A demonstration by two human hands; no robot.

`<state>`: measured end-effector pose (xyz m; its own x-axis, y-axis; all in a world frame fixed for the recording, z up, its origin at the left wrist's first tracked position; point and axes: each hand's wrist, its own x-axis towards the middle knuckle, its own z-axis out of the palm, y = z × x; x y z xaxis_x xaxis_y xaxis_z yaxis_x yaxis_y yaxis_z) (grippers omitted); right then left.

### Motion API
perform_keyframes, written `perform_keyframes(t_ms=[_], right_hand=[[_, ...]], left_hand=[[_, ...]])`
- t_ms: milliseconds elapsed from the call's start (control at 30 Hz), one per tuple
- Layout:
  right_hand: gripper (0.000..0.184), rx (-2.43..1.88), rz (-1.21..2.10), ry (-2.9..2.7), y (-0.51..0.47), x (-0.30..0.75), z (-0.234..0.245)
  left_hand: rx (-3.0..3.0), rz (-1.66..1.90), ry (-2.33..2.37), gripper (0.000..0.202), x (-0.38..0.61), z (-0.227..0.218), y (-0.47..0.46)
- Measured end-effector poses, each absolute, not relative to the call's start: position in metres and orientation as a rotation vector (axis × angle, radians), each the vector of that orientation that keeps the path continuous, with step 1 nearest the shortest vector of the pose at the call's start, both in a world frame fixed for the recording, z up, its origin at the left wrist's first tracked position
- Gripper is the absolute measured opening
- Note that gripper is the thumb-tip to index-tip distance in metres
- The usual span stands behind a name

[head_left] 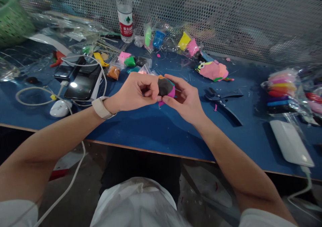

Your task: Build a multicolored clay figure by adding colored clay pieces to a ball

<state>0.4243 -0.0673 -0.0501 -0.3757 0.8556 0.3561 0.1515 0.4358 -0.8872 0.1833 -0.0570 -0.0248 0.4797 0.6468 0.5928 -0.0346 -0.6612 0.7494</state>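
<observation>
Both my hands meet above the blue table (pixel 151 129) around one small clay figure (pixel 166 87), black on top with pink below and a bit of orange and teal behind. My left hand (pixel 137 92), with a pale watch on the wrist, curls its fingers and pinches the figure's left side. From the right, my right hand (pixel 184 99) cups the figure, thumb on its upper edge and fingers beneath.
Black scissors (pixel 222 101) lie just right of my hands. A pink clay fish (pixel 213 71) and several bags of coloured clay lie behind, with a water bottle (pixel 124 13). Phones (pixel 83 82), cables and a white mouse (pixel 59 108) sit left. Clay sticks (pixel 283 89) and a white power bank (pixel 290 143) sit right.
</observation>
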Motion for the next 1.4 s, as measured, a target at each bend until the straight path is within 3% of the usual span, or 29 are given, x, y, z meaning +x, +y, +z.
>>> perform_keyframes(t_ms=[333, 533, 767, 1033, 1400], right_hand=[[0.088, -0.887, 1.004, -1.805, -0.068, 0.423, -0.05], [0.074, -0.9, 0.961, -1.812, -0.07, 0.422, -0.05], [0.07, -0.904, 0.888, -1.786, -0.074, 0.419, -0.048], [0.071, -0.881, 0.807, -1.76, -0.075, 0.418, -0.048], [0.073, -0.789, 0.657, -1.744, -0.059, 0.424, -0.068]], left_hand=[[2.005, 1.214, 0.472, 0.043, 0.182, -0.025, -0.058], [1.978, 1.229, 0.439, 0.038, 0.184, -0.027, -0.059], [1.988, 1.283, 0.462, 0.035, 0.186, -0.032, -0.058], [2.072, 1.299, 0.501, 0.038, 0.187, -0.026, -0.068], [2.203, 1.34, 0.664, 0.021, 0.184, -0.02, -0.072]])
